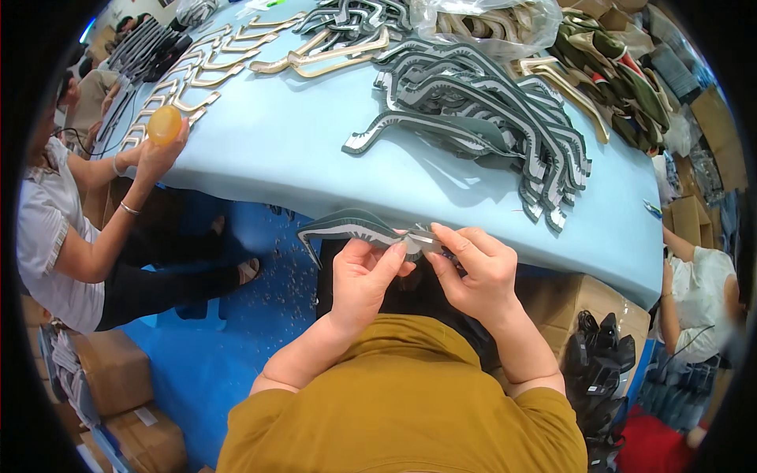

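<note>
A curved dark green strip with a white inner face (355,228) is held up in front of me, just off the table's near edge. My left hand (365,276) pinches it between thumb and fingers near its right end. Closed at that same end, my right hand (479,272) grips a small flat silvery-grey piece (423,237) between thumb and forefinger. Whether that piece is part of the strip or a separate tool, I cannot tell. Beyond my hands lies a heap of similar green and white strips (481,102).
The table (307,169) has a pale blue cover. Cream curved strips (209,75) lie in rows at the far left, near a person holding a yellow round object (164,124). Dark green fabric pieces (611,75) lie at far right. Cardboard boxes (118,366) stand at lower left.
</note>
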{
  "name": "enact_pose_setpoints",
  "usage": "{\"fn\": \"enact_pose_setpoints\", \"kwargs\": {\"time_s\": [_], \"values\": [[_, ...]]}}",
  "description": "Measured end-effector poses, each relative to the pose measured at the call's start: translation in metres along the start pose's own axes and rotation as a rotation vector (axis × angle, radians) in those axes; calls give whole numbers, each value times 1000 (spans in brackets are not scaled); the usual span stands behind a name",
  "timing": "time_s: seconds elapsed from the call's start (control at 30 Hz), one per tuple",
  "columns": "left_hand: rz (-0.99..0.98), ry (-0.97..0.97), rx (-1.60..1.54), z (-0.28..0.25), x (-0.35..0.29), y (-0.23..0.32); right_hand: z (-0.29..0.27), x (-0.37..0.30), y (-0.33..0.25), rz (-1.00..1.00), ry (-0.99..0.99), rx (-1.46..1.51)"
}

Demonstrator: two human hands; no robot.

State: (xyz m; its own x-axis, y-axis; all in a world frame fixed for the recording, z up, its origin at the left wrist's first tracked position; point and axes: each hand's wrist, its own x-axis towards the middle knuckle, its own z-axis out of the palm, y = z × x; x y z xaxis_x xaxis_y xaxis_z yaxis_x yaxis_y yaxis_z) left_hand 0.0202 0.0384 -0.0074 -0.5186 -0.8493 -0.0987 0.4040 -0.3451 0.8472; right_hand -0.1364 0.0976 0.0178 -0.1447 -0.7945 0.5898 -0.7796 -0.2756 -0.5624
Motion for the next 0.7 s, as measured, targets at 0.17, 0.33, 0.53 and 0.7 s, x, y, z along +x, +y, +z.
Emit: {"fn": "enact_pose_setpoints", "kwargs": {"time_s": [0.17,0.33,0.53,0.7], "values": [[122,-31,59,2,-1,-1,2,-1,0,-34,41,-53],[77,0,58,3,0,-1,2,0,4,-80,45,-91],[-184,57,-267,1,9,13,-12,1,5,42,127,113],[-203,79,-363,2,11,15,-7,-12,11,-10,89,-12]]}}
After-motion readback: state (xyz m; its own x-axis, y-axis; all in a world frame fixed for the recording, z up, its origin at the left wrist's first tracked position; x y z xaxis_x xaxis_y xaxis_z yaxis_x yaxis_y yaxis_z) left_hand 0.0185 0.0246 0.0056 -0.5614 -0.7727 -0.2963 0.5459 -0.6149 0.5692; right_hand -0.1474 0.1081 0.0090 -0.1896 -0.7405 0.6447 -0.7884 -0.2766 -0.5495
